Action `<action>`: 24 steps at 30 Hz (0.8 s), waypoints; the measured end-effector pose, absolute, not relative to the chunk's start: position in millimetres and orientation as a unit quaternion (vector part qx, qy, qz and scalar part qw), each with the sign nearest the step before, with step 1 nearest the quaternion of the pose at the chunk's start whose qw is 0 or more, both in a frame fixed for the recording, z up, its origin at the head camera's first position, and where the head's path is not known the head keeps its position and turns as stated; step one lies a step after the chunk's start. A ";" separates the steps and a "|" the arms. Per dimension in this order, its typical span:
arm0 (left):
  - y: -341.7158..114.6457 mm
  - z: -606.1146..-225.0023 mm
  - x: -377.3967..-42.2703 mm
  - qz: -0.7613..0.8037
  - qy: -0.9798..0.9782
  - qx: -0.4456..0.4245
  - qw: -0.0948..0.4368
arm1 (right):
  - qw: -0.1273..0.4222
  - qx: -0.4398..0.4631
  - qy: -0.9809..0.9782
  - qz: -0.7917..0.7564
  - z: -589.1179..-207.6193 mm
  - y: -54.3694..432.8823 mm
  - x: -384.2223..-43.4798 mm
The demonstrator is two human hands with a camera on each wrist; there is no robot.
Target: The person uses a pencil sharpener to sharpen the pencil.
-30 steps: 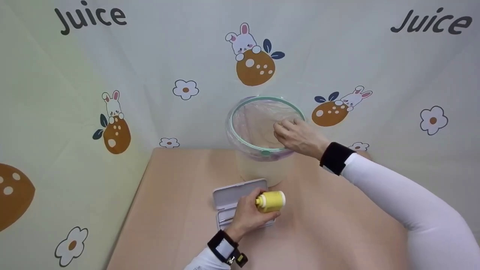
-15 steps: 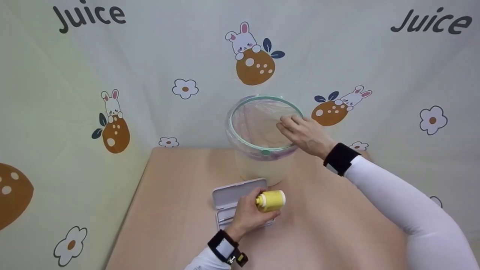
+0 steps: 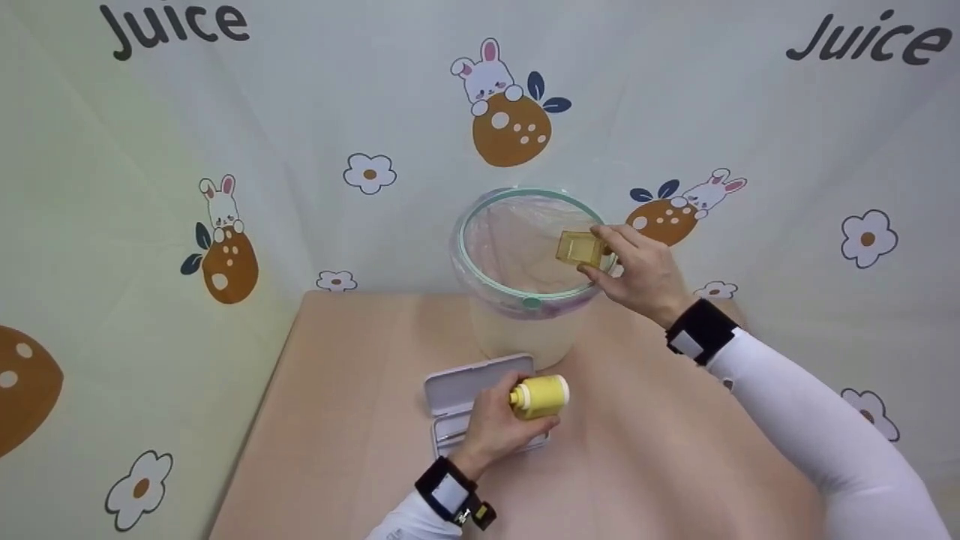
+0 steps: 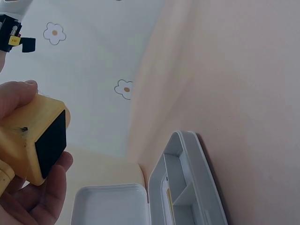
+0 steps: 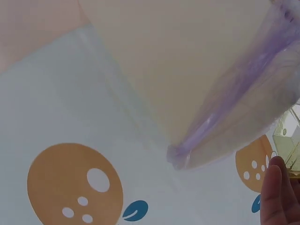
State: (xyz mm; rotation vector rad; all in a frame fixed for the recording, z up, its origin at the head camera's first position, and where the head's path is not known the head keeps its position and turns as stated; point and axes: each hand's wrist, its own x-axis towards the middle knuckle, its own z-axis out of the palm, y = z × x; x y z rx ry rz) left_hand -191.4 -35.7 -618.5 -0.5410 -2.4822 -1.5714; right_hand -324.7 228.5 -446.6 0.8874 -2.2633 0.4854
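My left hand [image 3: 501, 429] grips a yellow pencil sharpener [image 3: 541, 396] above the grey pencil case. The left wrist view shows the sharpener's boxy body with a black square end [image 4: 52, 143]. Over the right part of the bin's mouth, my right hand [image 3: 646, 274] pinches a small see-through yellow shavings drawer [image 3: 579, 249] between thumb and fingers, its open side tilted into view. A corner of that drawer [image 5: 288, 140] shows at the right edge of the right wrist view. The pale bin [image 3: 521, 337] has a green rim ring [image 3: 480, 276] and a clear purplish bag liner [image 5: 229, 108].
The pencil case [image 3: 471, 388] lies open on the pink-covered table [image 3: 352, 420], in front of the bin, with a slim pencil-like item [image 4: 168, 204] in one compartment. A printed cloth wall [image 3: 375, 97] stands close behind the bin and at the left.
My right hand has moved right and turned over at the bin's mouth, so the drawer, hidden before, now shows. The left hand and sharpener hold nearly the same place.
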 end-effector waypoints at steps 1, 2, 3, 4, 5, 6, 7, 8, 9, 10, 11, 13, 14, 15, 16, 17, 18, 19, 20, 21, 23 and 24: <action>-35.6 -618.4 -191.5 -0.524 -0.829 -0.179 0.079 | 0.326 0.341 -0.860 0.194 -448.4 228.9 -323.2; -35.5 -618.2 -191.5 -0.524 -0.829 -0.178 0.082 | 0.328 0.343 -0.857 0.202 -450.7 229.6 -321.8; -35.5 -618.0 -191.6 -0.523 -0.830 -0.176 0.083 | 0.329 0.344 -0.854 0.210 -453.0 230.5 -320.4; -35.6 -617.8 -191.7 -0.524 -0.829 -0.174 0.084 | 0.331 0.344 -0.852 0.216 -455.7 231.6 -319.0; -35.8 -617.7 -191.9 -0.526 -0.829 -0.172 0.085 | 0.333 0.342 -0.850 0.222 -458.7 233.0 -317.9; -36.1 -617.5 -192.0 -0.526 -0.829 -0.170 0.086 | 0.335 0.339 -0.849 0.230 -461.7 234.4 -316.6; -36.3 -617.3 -192.1 -0.528 -0.828 -0.169 0.085 | 0.337 0.335 -0.847 0.240 -464.5 235.9 -315.3; -36.6 -617.1 -192.1 -0.531 -0.827 -0.167 0.083 | 0.339 0.329 -0.845 0.250 -467.4 237.5 -314.0; -36.9 -617.0 -192.3 -0.532 -0.826 -0.167 0.083 | 0.340 0.324 -0.843 0.261 -470.0 239.0 -312.8; -37.2 -616.8 -192.3 -0.533 -0.826 -0.166 0.082 | 0.341 0.317 -0.842 0.273 -472.5 240.3 -312.0; -37.5 -616.7 -192.3 -0.533 -0.826 -0.166 0.083 | 0.341 0.311 -0.840 0.285 -474.4 241.2 -311.3; -38.0 -616.9 -192.5 -0.532 -0.826 -0.166 0.086 | 0.337 0.301 -0.837 0.308 -477.0 242.2 -309.9; -38.2 -617.2 -192.5 -0.531 -0.826 -0.168 0.089 | 0.335 0.297 -0.836 0.316 -478.2 242.3 -309.5; -38.2 -617.4 -192.5 -0.530 -0.826 -0.169 0.090 | 0.334 0.294 -0.836 0.322 -478.9 242.1 -309.0; -38.1 -617.4 -192.3 -0.531 -0.826 -0.169 0.090 | 0.333 0.292 -0.835 0.327 -479.4 241.9 -308.5; -38.0 -617.6 -192.3 -0.531 -0.825 -0.172 0.090 | 0.332 0.291 -0.834 0.331 -479.8 241.5 -307.7; -37.9 -617.7 -192.2 -0.531 -0.825 -0.173 0.090 | 0.331 0.289 -0.834 0.335 -479.9 241.1 -306.7; -37.8 -617.5 -191.9 -0.531 -0.824 -0.173 0.089 | 0.330 0.289 -0.833 0.338 -480.1 240.7 -305.7; -37.7 -617.2 -191.5 -0.531 -0.825 -0.173 0.088 | 0.330 0.289 -0.831 0.342 -480.3 240.3 -304.7; -37.6 -616.9 -191.3 -0.532 -0.825 -0.172 0.086 | 0.329 0.289 -0.829 0.346 -480.4 240.0 -303.7; -37.6 -616.4 -191.0 -0.533 -0.824 -0.170 0.085 | 0.327 0.291 -0.825 0.357 -480.3 239.3 -301.3; -37.6 -615.9 -190.8 -0.533 -0.825 -0.169 0.084 | 0.326 0.292 -0.822 0.363 -480.2 239.1 -300.2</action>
